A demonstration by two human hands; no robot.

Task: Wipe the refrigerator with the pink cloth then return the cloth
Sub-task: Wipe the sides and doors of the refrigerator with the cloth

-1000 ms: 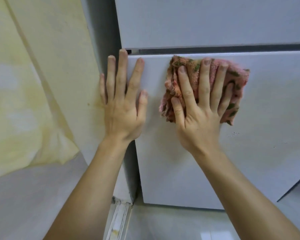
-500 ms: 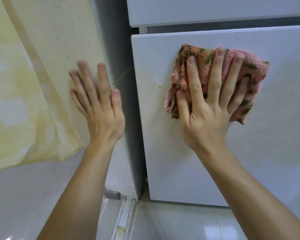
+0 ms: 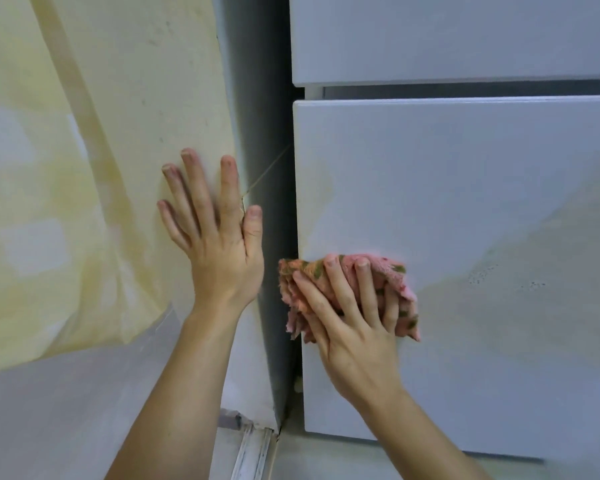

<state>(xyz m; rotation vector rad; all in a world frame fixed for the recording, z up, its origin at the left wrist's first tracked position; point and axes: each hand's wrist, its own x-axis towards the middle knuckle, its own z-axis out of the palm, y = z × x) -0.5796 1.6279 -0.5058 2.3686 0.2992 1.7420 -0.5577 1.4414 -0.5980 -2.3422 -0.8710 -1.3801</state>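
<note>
- At the bottom of the frame, two bare forearms reached up and forward from the lower edge. A pale floor track [image 3: 253,452] lay between them.
- Centre right, the right hand [image 3: 354,327] lay over a bunched pink cloth [image 3: 390,271] with its fingers fairly straight and slightly spread. It pressed the cloth flat against the door and did not grip it.
- The cloth sat at the lower left part of the lower refrigerator door [image 3: 482,202], and its left end hung just past the door's edge.
- The cloth looked like soft, light towelling, limp and easily crumpled. It would likely slide under a flat palm. For carrying it back, gathering a fold between thumb and fingers seemed the surest hold.
- Centre left, the left hand [image 3: 222,251] was held with its fingers wide and straight and held nothing. It was at the yellow wall [image 3: 118,133] beside the refrigerator, and whether it touched the wall could not be told.
- In the upper right, a second door [image 3: 447,36] sat above a dark gap.
</note>
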